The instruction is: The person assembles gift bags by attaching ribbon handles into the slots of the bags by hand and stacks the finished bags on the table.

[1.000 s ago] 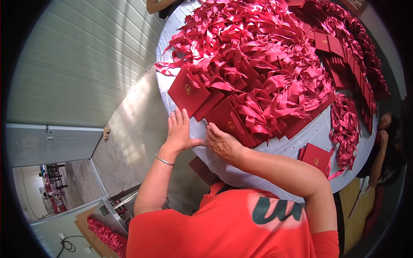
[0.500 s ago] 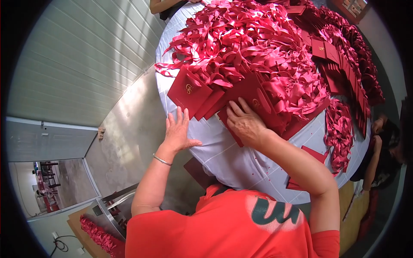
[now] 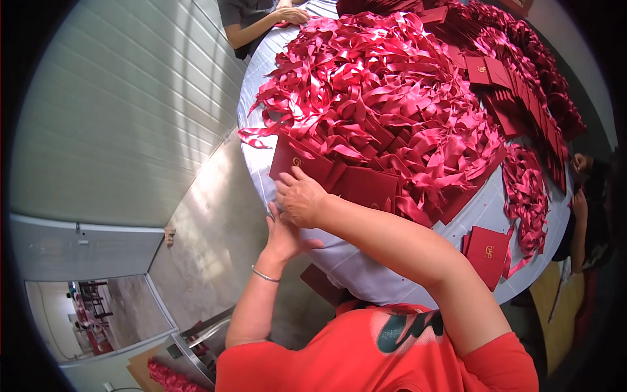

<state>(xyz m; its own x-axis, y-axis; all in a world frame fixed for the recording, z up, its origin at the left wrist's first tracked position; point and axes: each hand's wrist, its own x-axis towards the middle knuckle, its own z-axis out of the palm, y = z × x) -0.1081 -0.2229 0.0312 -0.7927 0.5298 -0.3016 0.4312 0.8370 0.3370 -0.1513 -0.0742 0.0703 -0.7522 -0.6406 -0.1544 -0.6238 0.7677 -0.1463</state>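
Note:
My right hand (image 3: 302,198) reaches across to the left edge of the table, fingers apart, its fingertips at the lower edge of a flat red gift bag (image 3: 291,157) with a gold emblem. Just below it is my left hand (image 3: 283,234), thumb stretched out and fingers pointing up, partly covered by the right hand. It wears a bracelet at the wrist. Beside my right forearm lies another flat red bag (image 3: 362,186), partly under the arm. Behind both spreads a large heap of shiny red ribbons (image 3: 366,85), with more bags half buried in it.
A white cloth (image 3: 258,166) covers the round table. Rows of red bags (image 3: 522,98) lie at the right, with a ribbon bundle (image 3: 524,189) and loose bags (image 3: 486,251) nearer. Another person's hand (image 3: 292,16) is at the far left; a co-worker's arm (image 3: 578,222) is at the right.
My right hand has moved left from the middle bags to the left bag, over my left hand. The left hand has shifted slightly lower in view. The far person's hands have come into view.

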